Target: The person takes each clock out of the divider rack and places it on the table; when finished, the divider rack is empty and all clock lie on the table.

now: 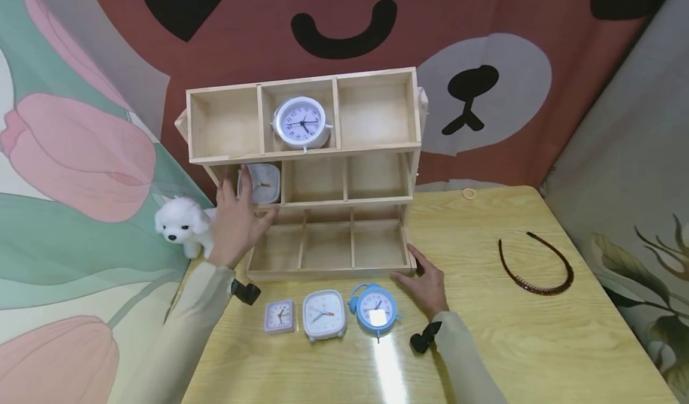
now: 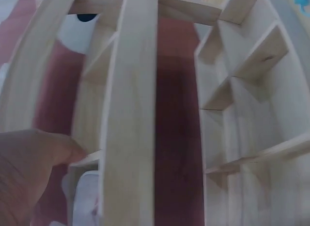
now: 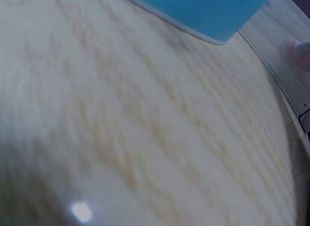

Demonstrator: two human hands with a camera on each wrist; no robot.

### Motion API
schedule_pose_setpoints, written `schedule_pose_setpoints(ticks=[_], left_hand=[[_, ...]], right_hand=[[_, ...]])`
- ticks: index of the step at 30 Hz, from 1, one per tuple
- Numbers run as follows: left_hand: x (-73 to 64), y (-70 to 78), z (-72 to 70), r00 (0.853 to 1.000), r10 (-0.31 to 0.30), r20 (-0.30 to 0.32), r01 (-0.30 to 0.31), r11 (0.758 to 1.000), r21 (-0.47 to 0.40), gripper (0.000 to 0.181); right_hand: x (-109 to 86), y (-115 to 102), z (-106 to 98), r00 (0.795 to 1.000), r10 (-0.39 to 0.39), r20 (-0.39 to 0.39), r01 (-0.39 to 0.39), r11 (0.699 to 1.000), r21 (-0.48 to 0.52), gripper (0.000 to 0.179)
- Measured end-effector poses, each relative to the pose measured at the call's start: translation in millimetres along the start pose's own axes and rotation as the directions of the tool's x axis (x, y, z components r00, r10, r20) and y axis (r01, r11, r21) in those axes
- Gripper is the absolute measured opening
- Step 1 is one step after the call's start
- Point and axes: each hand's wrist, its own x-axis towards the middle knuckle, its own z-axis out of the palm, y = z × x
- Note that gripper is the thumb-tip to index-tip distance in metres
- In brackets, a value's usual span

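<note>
A tiered wooden organizer (image 1: 309, 157) stands against the curtain. My left hand (image 1: 237, 227) reaches into its middle tier at the left. The fingers extend up over a white square clock (image 1: 267, 179) in that compartment, and the thumb lies along the tier's front. The left wrist view shows the thumb by a divider, with part of the clock below. My right hand (image 1: 427, 284) holds the bottom tier's right front corner between thumb and fingers. Near it stands a blue round alarm clock (image 1: 384, 301). A white round clock (image 1: 302, 122) sits in the top middle compartment.
In front of the organizer stand a small lilac square clock (image 1: 279, 316) and a white square clock (image 1: 324, 314). A white plush dog (image 1: 183, 221) is at the left. A dark headband (image 1: 560, 287) and a small ring (image 1: 469, 194) lie on the table (image 1: 538, 356) at the right.
</note>
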Motion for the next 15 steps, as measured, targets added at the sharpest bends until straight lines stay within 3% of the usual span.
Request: schedule_pose_setpoints(ticks=[3,10,15], left_hand=[[2.2,1.7,4.8,0.999,-0.002,0.034,0.003,1.0,-0.022,0.096],[16.2,0.2,10.3,1.0,0.027,0.016,-0.025,0.996,-0.081,0.085],[36.1,2.5,7.9,0.995,-0.012,0.098,0.018,0.998,-0.056,0.084]], right_hand=[[0.3,-1.5,-1.8,1.0,0.005,0.004,-0.005,1.0,-0.005,0.083],[-0.5,-3.5,-3.8,0.999,0.041,0.022,-0.041,0.999,0.01,0.083],[-1.5,-1.1,-3.8,0.999,0.037,0.025,-0.037,0.999,0.024,0.082]])
